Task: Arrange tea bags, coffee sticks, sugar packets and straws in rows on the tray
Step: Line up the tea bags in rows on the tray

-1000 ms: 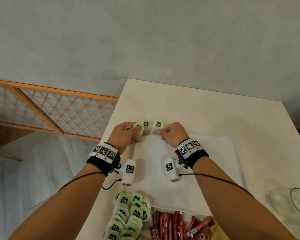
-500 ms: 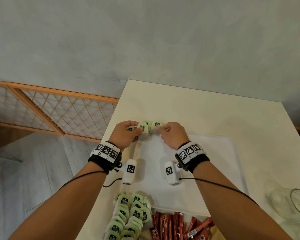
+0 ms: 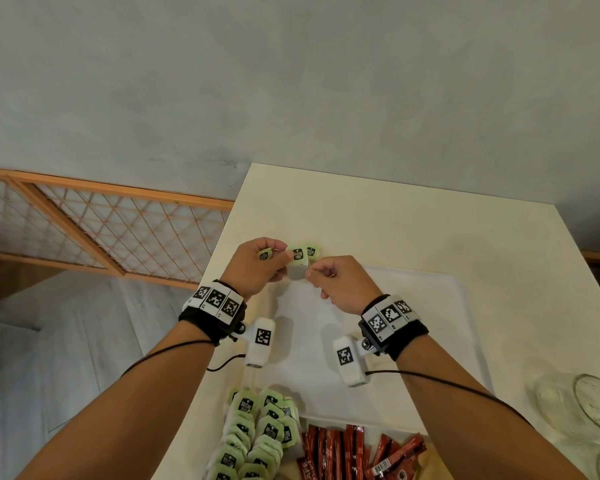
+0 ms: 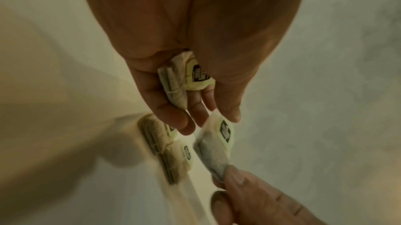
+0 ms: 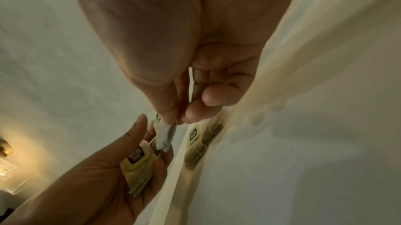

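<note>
At the far left corner of the white tray (image 3: pixel 413 327), near the left edge of the surface (image 3: pixel 378 223), our left hand (image 3: pixel 253 268) curled its fingers round one tea bag (image 4: pixel 186 76) while our right hand (image 3: pixel 343 282) pinched a second tea bag (image 4: pixel 217 141) between thumb and forefinger. Two more tea bags (image 4: pixel 169 149) lay side by side at the tray's far rim, and the rest of the tray stretched open to the right. Near us lay a heap of tea bags (image 3: pixel 257 434) and a cluster of red coffee sticks (image 3: pixel 354 452), both too overlapped to count.
</note>
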A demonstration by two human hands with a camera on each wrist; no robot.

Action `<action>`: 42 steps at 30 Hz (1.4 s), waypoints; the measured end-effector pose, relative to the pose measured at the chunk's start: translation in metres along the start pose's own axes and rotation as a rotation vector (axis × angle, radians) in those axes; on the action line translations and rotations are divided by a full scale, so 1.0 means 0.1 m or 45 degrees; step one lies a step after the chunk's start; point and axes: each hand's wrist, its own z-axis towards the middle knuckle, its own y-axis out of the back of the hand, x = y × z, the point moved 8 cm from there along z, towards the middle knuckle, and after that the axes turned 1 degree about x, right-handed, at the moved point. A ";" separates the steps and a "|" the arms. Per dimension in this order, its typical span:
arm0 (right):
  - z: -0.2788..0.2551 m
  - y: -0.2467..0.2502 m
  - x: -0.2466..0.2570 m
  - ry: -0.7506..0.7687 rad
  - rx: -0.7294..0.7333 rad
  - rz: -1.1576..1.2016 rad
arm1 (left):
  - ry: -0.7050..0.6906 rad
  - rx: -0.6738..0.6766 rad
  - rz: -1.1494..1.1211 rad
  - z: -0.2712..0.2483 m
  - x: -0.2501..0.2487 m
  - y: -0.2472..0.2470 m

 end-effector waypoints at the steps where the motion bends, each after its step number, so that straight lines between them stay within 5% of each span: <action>1: 0.01 0.03 -0.02 -0.012 -0.011 -0.001 | -0.026 -0.014 0.088 0.02 -0.02 0.02; 7: 0.09 0.30 -0.14 -0.108 -0.136 0.009 | -0.165 -0.069 0.701 0.15 -0.05 0.15; 16: 0.13 0.30 -0.37 -0.337 -0.108 -0.123 | -0.173 0.108 1.316 0.22 -0.08 -0.02; 26: 0.10 0.38 -0.44 -0.420 -0.194 -0.244 | -0.211 0.096 1.409 0.29 -0.07 -0.07; 31: 0.14 0.37 -0.26 -0.225 -0.325 -0.315 | -0.230 0.095 1.411 0.29 -0.08 -0.08; 35: 0.22 0.11 -0.09 -0.063 -0.139 -0.384 | -0.232 0.088 1.389 0.29 -0.09 -0.07; 42: 0.25 -0.02 -0.06 -0.056 -0.111 -0.486 | -0.215 0.088 1.345 0.28 -0.07 -0.05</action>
